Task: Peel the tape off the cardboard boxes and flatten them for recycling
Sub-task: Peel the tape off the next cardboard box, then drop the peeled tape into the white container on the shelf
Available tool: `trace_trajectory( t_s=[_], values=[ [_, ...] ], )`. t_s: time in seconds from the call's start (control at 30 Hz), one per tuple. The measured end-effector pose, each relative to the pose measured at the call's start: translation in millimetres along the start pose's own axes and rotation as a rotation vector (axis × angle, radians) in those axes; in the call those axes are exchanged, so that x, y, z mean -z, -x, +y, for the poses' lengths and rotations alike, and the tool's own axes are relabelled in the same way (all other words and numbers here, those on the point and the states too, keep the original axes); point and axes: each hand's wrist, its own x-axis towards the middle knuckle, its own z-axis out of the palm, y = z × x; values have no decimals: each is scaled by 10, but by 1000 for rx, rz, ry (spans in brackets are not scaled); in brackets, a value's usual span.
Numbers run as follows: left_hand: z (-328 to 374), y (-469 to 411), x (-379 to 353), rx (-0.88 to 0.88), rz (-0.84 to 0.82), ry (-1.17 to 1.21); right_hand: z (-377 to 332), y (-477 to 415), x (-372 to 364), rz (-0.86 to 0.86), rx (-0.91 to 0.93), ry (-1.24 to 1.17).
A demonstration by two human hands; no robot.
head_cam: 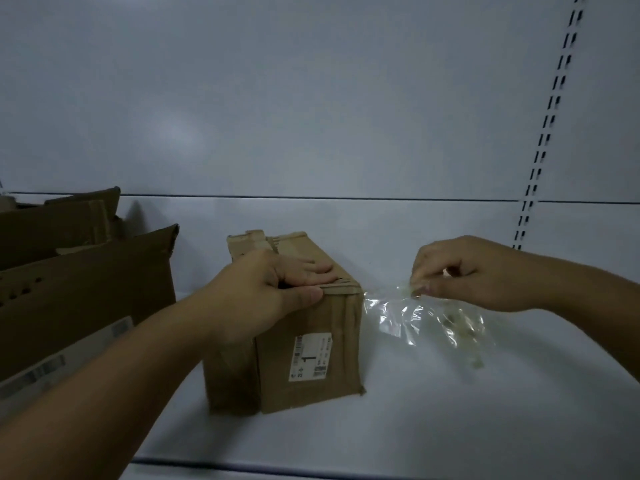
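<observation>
Currently the small cardboard box (pixel 277 386) sits mid-shelf on the white shelf (pixel 433 427), shipping label (pixel 310 357) on its near face. L hand (pixel 273 289) presses down on box top, fingers flat, thumb on near top edge. R hand (pixel 467 271), well right of box, pinches the clear tape (pixel 391 313), w/ the strip running back to box's top-right edge; opened cartons (pixel 86 289) at left.
</observation>
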Motion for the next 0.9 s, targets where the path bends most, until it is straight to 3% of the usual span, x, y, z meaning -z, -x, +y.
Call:
trace_trajectory(
  t_s=[0.17, 0.27, 0.33, 0.4, 0.47, 0.6, 0.67, 0.77, 0.8, 0.9],
  values=[
    [17, 13, -2, -32, 15, -20, 150, 97, 243, 65, -172, 128],
    [47, 2, 39, -72, -46, -143, 283, 356, 513, 296, -293, 122],
    [143, -13, 83, -145, -70, -361, 292, 500, 559, 468, -305, 59],
    [331, 10, 109, -216, 130, -368, 213, 561, 511, 579, -279, -83],
    [578, 34, 29, -321, 377, -131, 84, 564, 440, 641, -228, -231],
    [1211, -84, -483, -365, 482, 421, -184, 519, 341, 750, -27, -365],
    [1452, -258, -721, -245, 462, 599, -310, 490, 306, 801, 113, -236],
    [1548, -574, -819, -53, 212, 1173, -344, 433, 217, 879, 250, 277],
    [1542, -648, -837, -5, 197, 1321, -333, 401, 176, 883, 251, 397],
    [1493, -724, -909, 88, 273, 1381, -289, 381, 91, 818, 202, 472]
  ],
)
